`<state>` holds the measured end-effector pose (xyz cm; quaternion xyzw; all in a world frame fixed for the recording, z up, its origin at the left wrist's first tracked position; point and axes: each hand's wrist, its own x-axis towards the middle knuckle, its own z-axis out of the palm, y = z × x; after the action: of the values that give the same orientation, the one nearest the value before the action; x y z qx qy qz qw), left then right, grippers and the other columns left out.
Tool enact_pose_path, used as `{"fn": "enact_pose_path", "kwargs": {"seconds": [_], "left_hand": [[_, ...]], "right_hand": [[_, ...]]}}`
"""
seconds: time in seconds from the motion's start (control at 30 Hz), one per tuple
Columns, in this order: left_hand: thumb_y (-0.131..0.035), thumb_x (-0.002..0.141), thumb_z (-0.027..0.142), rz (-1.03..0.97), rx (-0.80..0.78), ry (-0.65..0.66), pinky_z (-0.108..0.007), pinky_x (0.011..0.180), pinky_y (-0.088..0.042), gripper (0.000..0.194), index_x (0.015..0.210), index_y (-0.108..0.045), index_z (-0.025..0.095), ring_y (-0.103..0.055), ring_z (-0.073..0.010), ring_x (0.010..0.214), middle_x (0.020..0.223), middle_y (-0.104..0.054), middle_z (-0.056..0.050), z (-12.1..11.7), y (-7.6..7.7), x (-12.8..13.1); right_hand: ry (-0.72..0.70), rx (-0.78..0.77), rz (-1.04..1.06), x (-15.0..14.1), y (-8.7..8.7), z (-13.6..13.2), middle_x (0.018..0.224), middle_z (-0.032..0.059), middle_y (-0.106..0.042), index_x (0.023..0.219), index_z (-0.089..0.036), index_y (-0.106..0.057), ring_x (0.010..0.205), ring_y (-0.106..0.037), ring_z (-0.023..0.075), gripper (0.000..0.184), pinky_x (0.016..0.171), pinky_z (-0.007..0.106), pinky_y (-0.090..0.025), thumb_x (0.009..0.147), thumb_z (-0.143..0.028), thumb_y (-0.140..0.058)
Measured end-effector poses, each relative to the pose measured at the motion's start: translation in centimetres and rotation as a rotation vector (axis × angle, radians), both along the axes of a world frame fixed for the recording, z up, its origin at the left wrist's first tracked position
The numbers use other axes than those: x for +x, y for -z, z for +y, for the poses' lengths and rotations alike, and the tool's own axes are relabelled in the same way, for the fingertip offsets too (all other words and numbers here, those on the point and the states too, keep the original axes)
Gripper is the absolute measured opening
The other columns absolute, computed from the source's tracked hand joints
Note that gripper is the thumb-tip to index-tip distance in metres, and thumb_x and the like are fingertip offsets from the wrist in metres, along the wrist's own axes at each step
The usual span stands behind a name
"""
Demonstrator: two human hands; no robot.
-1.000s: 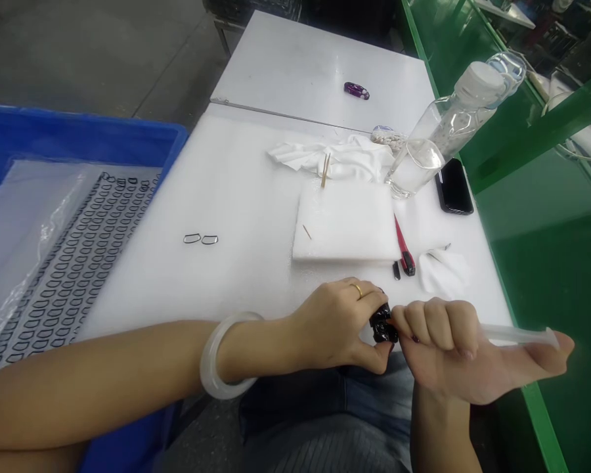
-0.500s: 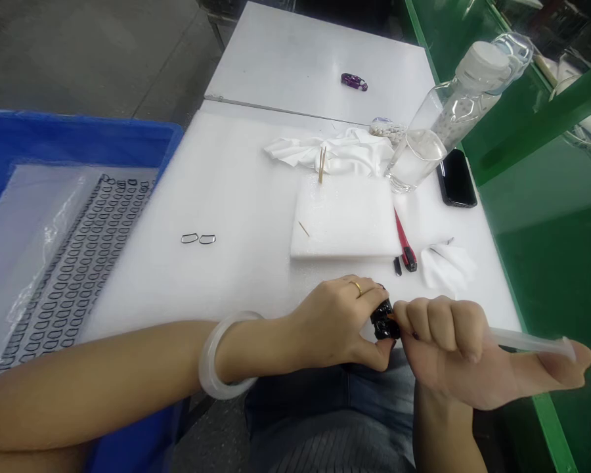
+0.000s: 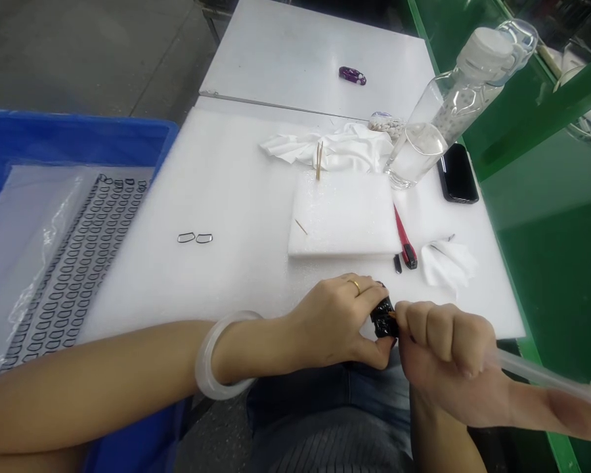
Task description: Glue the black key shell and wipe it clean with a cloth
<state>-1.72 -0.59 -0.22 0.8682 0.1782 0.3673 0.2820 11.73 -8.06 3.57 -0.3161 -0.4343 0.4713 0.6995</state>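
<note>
My left hand point(image 3: 332, 322) grips a small glossy black object point(image 3: 383, 320) at the front edge of a white foam sheet point(image 3: 142, 263). My right hand point(image 3: 446, 348) is a fist around a clear plastic syringe-like tube point(image 3: 542, 376), which runs out past the thumb side toward the lower right. The fist's front end touches the black object, and a tiny orange tip shows there. The fingers hide most of the object. A pale bangle point(image 3: 211, 355) circles my left wrist.
A white foam block point(image 3: 342, 213) holds upright toothpicks point(image 3: 318, 161). Around it lie a red craft knife point(image 3: 404, 240), white cloth point(image 3: 325, 148), a cotton pad point(image 3: 446, 263), a water bottle point(image 3: 448, 112) and a phone point(image 3: 457, 173). Two metal rings point(image 3: 194, 238) lie left, beside a blue crate point(image 3: 69, 131).
My right hand has shifted slightly right, and its clear tube now slopes further down to the right. The view has drifted a little, while my left hand still holds the black object.
</note>
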Motion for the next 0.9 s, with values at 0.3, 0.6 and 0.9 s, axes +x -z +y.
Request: {"fn": "enact_pose_path", "kwargs": {"seconds": [0.3,0.6,0.9], "left_hand": [[-0.059,0.082,0.043,0.033,0.008,-0.014,-0.037,0.070,-0.063,0.038,0.098,-0.065,0.009,-0.071,-0.0246,0.079,0.088,-0.072,-0.011,0.0,-0.2,0.0],[-0.060,0.083,0.044,0.052,0.004,-0.008,-0.037,0.071,-0.063,0.038,0.098,-0.065,0.009,-0.071,-0.0246,0.080,0.090,-0.073,-0.011,0.0,-0.2,-0.2],[-0.055,0.088,0.046,0.029,0.031,-0.010,-0.037,0.068,-0.063,0.043,0.096,-0.066,0.005,-0.070,-0.0253,0.076,0.087,-0.072,-0.013,0.0,-0.2,0.0]], "right_hand": [[0.270,0.014,-0.024,-0.4,0.3,-1.0,0.047,-0.0077,-0.003,0.052,-0.021,-0.023,0.043,-0.006,0.0092,0.063,0.050,0.031,-0.016,0.084,-0.063,-0.059],[0.303,0.010,-0.041,-0.8,0.8,-1.0,0.048,-0.0071,-0.003,0.055,-0.020,-0.021,0.044,-0.007,0.0095,0.062,0.052,0.031,-0.015,0.082,-0.060,-0.060],[0.258,0.043,-0.052,-0.6,0.6,-1.2,0.048,-0.0071,-0.007,0.054,-0.021,-0.022,0.043,-0.010,0.0096,0.063,0.052,0.031,-0.017,0.087,-0.063,-0.055]]}}
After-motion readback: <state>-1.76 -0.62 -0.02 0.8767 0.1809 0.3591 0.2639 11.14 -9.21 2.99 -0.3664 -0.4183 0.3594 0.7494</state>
